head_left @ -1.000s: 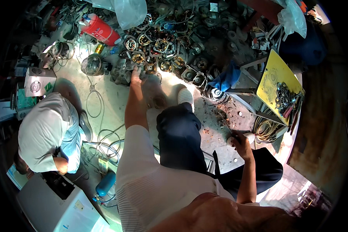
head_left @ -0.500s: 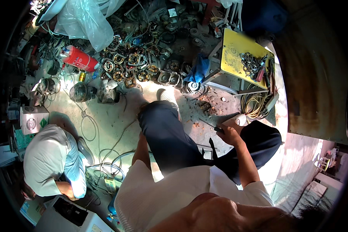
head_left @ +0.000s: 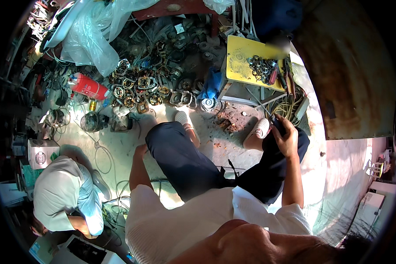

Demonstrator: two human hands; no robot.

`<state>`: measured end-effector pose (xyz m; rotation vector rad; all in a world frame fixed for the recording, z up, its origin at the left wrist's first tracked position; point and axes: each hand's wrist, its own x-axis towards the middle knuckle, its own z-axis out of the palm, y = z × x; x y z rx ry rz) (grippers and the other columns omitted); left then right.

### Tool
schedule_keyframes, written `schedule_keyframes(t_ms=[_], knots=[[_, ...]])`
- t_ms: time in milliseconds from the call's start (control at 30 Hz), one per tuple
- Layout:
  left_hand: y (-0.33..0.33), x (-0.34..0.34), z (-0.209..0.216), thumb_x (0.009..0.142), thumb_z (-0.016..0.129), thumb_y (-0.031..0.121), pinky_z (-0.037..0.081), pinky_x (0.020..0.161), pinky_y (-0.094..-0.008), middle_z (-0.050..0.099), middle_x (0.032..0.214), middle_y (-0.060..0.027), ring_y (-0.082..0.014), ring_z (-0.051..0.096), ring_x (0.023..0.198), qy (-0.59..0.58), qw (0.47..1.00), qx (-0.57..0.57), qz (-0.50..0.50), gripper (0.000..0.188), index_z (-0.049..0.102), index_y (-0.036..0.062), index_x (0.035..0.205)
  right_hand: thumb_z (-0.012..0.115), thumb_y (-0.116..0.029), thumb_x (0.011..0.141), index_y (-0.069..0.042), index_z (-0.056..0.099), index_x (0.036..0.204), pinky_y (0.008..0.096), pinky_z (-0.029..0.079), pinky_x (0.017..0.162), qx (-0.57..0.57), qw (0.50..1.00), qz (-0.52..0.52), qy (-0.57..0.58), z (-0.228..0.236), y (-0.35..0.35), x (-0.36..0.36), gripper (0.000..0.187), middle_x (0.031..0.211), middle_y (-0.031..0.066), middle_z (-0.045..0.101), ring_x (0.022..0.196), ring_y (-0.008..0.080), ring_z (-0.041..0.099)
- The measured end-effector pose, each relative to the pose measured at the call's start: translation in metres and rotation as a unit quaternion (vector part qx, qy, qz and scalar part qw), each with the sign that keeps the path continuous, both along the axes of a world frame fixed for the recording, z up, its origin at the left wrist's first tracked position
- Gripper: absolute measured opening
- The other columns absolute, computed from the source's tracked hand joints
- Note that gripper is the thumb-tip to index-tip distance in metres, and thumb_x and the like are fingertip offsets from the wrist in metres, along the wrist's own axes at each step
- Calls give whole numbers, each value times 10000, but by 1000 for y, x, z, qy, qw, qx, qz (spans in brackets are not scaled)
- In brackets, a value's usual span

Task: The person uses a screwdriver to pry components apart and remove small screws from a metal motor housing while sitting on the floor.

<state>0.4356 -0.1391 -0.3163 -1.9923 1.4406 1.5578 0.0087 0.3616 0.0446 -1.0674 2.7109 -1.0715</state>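
My right hand is closed round the dark handle of a screwdriver above my right knee. Its long thin shaft points up and left, toward the frame under a low yellow-topped table. On that table lie a heap of dark metal rings, a red-handled tool and pliers. Beside my left knee hangs my left hand; its fingers are mostly hidden by the knee. Reddish-brown debris is scattered on the floor between my feet.
Several motor stators lie massed ahead, with a red cylinder to their left. A blue cloth hangs beside the yellow table, and a coiled hose lies by it. At left, another person bends over near a carton.
My right hand has moved right and forward with the screwdriver, whose shaft now reaches toward the table's frame. My left hand has shifted outward from the knee. The whole view has shifted slightly.
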Motion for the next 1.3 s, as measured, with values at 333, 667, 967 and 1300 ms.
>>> schedule_keyframes(t_ms=[333,667,967,1300], knots=[[-84,-396,148,862,700,390,479,945,-420,641,1225,-201,-339,606,1145,137,884,-311,-321,579,583,-4,1270,680,-191,930,-93,643,1197,180,404,604,-447,826,-315,-136,3,25,-133,287,890,-31,629,708,41,515],[-25,-595,36,870,661,332,476,983,-438,631,1247,-146,-343,581,1167,122,802,-330,-482,419,632,123,1232,563,-162,996,-38,598,1197,194,466,582,-595,631,-274,-415,-55,28,-177,239,996,39,655,776,66,586],[-85,-697,-113,870,629,310,414,1048,-472,527,1378,-191,-386,513,1251,192,732,-410,-509,540,521,76,1345,520,-170,1015,-25,533,1278,205,494,591,-624,561,-321,-440,-55,39,-209,301,1013,44,632,776,72,580],[-32,-755,-74,776,676,470,286,1068,-641,680,1122,-85,-327,615,1088,-46,662,-486,-569,462,639,247,1179,502,-166,1023,-27,523,1290,218,501,605,-623,547,-360,-428,-51,53,-219,302,1014,43,630,795,88,581]])
